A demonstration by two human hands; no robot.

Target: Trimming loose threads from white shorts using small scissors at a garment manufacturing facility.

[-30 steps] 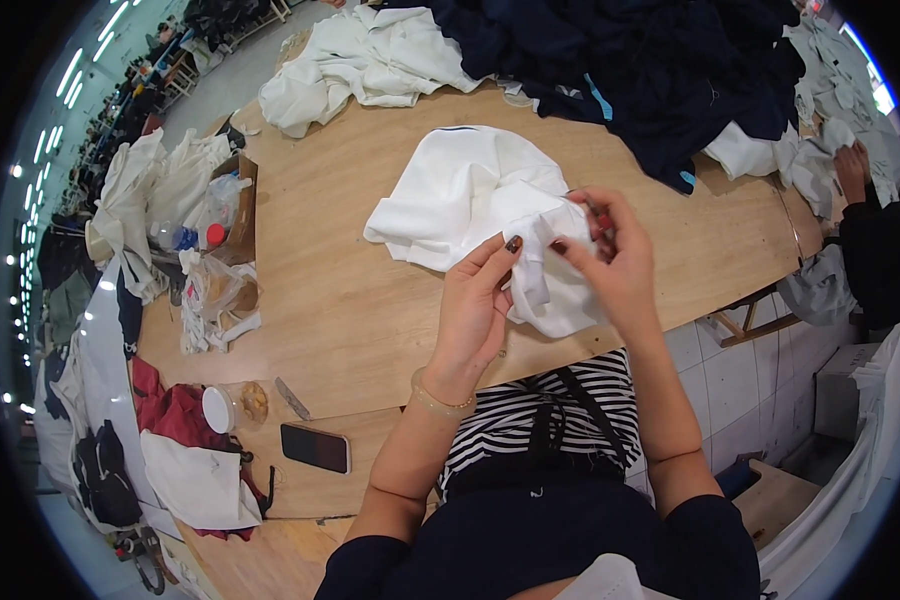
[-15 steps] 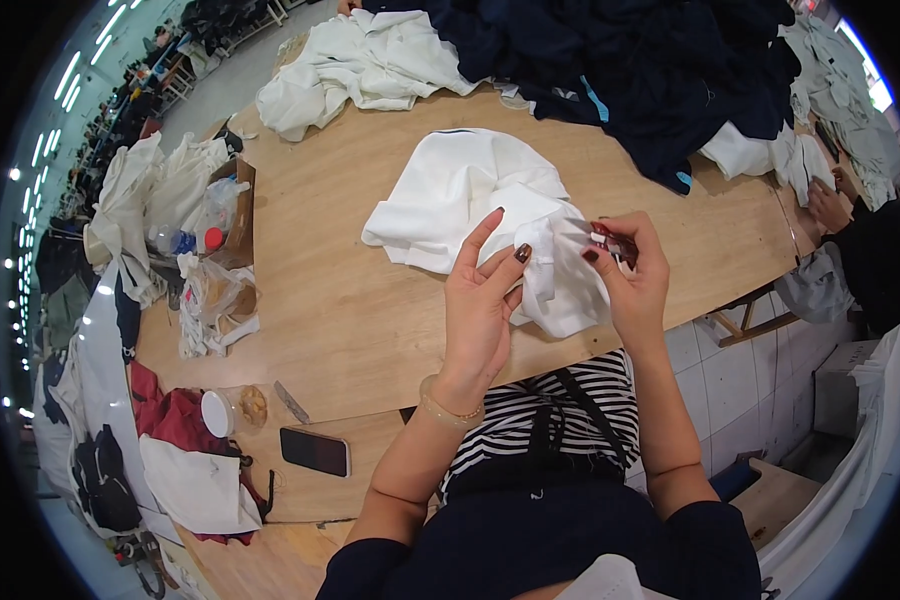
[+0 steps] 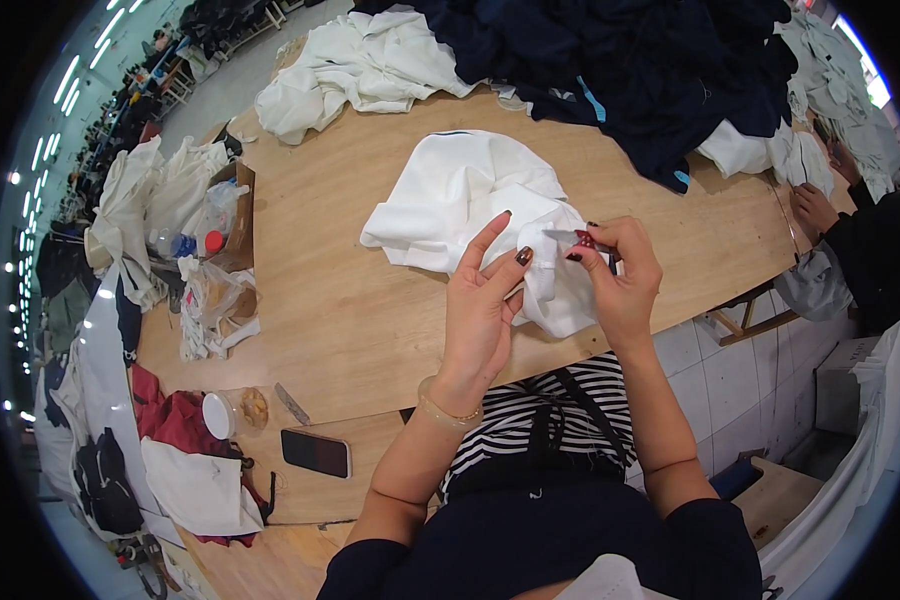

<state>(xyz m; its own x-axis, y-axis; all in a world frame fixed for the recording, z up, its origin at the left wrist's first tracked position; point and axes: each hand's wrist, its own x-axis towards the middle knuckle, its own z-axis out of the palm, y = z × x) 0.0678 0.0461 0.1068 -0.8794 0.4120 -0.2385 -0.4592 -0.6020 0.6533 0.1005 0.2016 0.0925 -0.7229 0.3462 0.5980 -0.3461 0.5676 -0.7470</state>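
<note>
A white garment (image 3: 470, 190) lies bunched on the wooden table in front of me. My left hand (image 3: 482, 305) pinches a folded edge of it between thumb and fingers, with the index finger stretched out above. In my right hand (image 3: 625, 285) are small red-handled thread snips (image 3: 584, 239), gripped between thumb and fingers. Their metal tip points left, close to the fold beside my left fingertips. Whether the blades touch the cloth I cannot tell, and most of the handle is hidden in the hand.
Dark navy garments (image 3: 630, 70) and a white cloth pile (image 3: 360, 75) cover the table's far side. To the left stand a cardboard box (image 3: 238, 215), plastic bags (image 3: 210, 300), a white tub (image 3: 220, 414) and a phone (image 3: 316, 453). Another person's hand (image 3: 815, 207) is at the right.
My right hand has moved slightly left with the snips, bringing their tip nearer the fold. My left hand has barely moved. The other person's hand at the right has shifted.
</note>
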